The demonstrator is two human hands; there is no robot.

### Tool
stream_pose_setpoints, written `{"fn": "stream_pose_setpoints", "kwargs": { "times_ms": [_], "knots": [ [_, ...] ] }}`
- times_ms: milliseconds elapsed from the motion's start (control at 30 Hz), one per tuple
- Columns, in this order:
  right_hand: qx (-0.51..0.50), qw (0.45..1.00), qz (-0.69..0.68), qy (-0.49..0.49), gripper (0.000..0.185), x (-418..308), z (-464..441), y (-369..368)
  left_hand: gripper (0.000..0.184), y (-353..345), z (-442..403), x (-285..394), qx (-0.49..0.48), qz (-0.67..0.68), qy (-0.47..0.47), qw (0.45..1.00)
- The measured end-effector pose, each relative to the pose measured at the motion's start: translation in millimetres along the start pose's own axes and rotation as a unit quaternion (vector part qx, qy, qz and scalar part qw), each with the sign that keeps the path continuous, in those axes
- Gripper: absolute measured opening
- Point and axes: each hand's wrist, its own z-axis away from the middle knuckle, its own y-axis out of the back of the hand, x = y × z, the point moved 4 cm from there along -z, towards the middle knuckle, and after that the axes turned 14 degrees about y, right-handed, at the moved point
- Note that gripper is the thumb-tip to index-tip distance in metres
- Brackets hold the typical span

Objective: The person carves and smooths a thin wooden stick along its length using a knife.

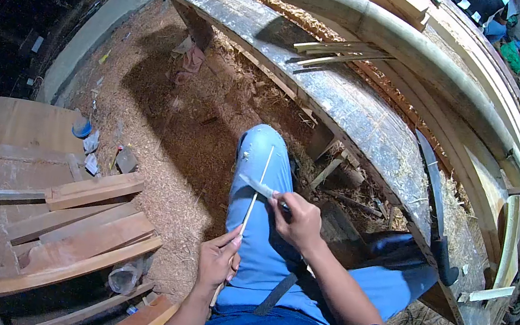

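- Thin stick (251, 210): lies along the thigh over the blue trousers (240, 217), upper end near the raised knee, lower end below the left hand.
- Left hand (217, 261): closed on the stick, fingers and thumb pinching its lower part.
- Right hand (300, 222): closed around a knife, its handle mostly hidden by the fingers; the blade (256, 186) crosses the stick above the left hand (whether the edge bites into the wood cannot be told).
- Dark strap (276, 294): lies at the lap, between the forearms.
- Plank bench (375, 123): runs obliquely beyond the knee and down the right side, limiting room there; surface stained and littered with shavings.
- Loose strips (344, 61): rest on the bench ahead of the knee, well apart from both hands.
- Machete (434, 190): lies along the bench to the right, dark handle toward the person.
- Bamboo pole (395, 38): thick, extends behind the bench, alongside long timbers.
- Ground (143, 124): covered with shavings; a pink cloth (190, 63) lies near the bench's far end.
- Stacked boards (91, 241): obstruct the left side, a clear plastic cup (124, 279) just beside them.
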Motion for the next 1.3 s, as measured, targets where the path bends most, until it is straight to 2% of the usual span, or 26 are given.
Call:
{"fn": "stream_pose_setpoints", "kwargs": {
  "times_ms": [133, 233, 367, 433, 500, 667, 700, 833, 900, 1000, 1100, 1300],
  "knots": [
    [-0.006, 1.0, 0.027, 0.006, 0.011, -0.9, -4.1, 0.6, 0.034, 1.0, -2.0, -2.9, -0.014, 0.006, -0.013, 1.0],
    [0.049, 0.998, 0.035, -0.016, 0.014, 19.8, -16.5, -2.7, 0.034, 1.4, -3.0, -4.8, 0.001, -0.016, -0.022, 1.0],
    [0.04, 0.995, 0.06, -0.075, 0.017, 44.2, -37.5, -3.7, 0.035, -1.0, 0.2, -4.7, 0.008, -0.024, -0.028, 0.999],
    [0.031, 0.995, 0.056, -0.073, 0.018, 48.0, -39.8, -2.3, 0.035, -1.4, 0.6, -4.5, 0.009, -0.025, -0.032, 0.999],
    [0.052, 0.996, 0.053, -0.04, 0.017, 42.3, -34.3, 0.2, 0.036, -1.6, -0.9, -5.8, 0.019, -0.028, -0.035, 0.999],
    [-0.011, 0.999, 0.013, 0.035, 0.012, 11.5, -5.1, 2.3, 0.037, -1.2, -2.2, -6.0, 0.015, -0.027, -0.02, 0.999],
    [-0.047, 0.999, 0.026, 0.005, 0.013, 4.8, -3.9, 4.6, 0.037, -1.5, -1.8, -5.0, 0.015, -0.031, -0.029, 0.999],
    [-0.008, 0.998, 0.056, -0.03, 0.012, 14.9, -16.0, 4.2, 0.037, -3.9, 0.1, -4.3, 0.02, -0.029, -0.022, 0.999],
    [0.006, 0.995, 0.063, -0.082, 0.011, 28.8, -26.0, 1.7, 0.037, -2.7, -0.3, -6.8, 0.015, -0.021, -0.03, 0.999],
    [0.048, 0.996, 0.063, -0.036, 0.016, 40.8, -34.8, -2.1, 0.036, -4.0, 2.9, -1.3, 0.012, -0.014, -0.022, 1.0],
    [0.032, 0.995, 0.08, -0.052, 0.016, 40.3, -35.7, 0.0, 0.035, -6.2, 4.9, 1.9, 0.017, -0.004, -0.026, 1.0],
    [0.013, 1.0, 0.001, 0.008, 0.013, 11.1, -1.0, -1.3, 0.035, -0.4, -5.2, -1.4, 0.026, -0.008, -0.043, 0.999]
  ]
}}
